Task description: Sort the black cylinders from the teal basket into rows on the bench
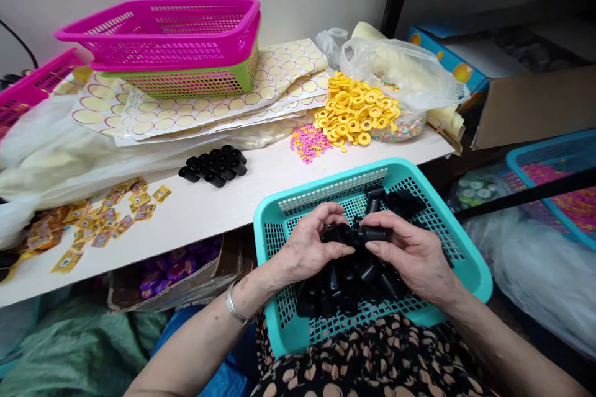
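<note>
A turquoise plastic basket point(482, 288) rests on my lap against the table edge, with many small black plastic cylinders point(367, 270) heaped in it. Over the heap, my left hand point(316, 242) is closed with thumb and fingers around a black cylinder point(339, 234). Facing it, my right hand point(414, 254) pinches another black cylinder point(375, 234) between thumb and fingertips. The two held pieces are close together; whether they touch is hard to make out. A group of similar black cylinders point(214, 167) stands on the white table point(223, 205).
Yellow ring-shaped pieces point(358, 108) and small pink and yellow bits point(310, 142) are piled at the table's back right. Small printed packets point(107, 214) lie scattered at left. A pink basket point(158, 43) sits in a green one point(186, 82) on sticker sheets point(293, 74). A cardboard box point(535, 102) stands right.
</note>
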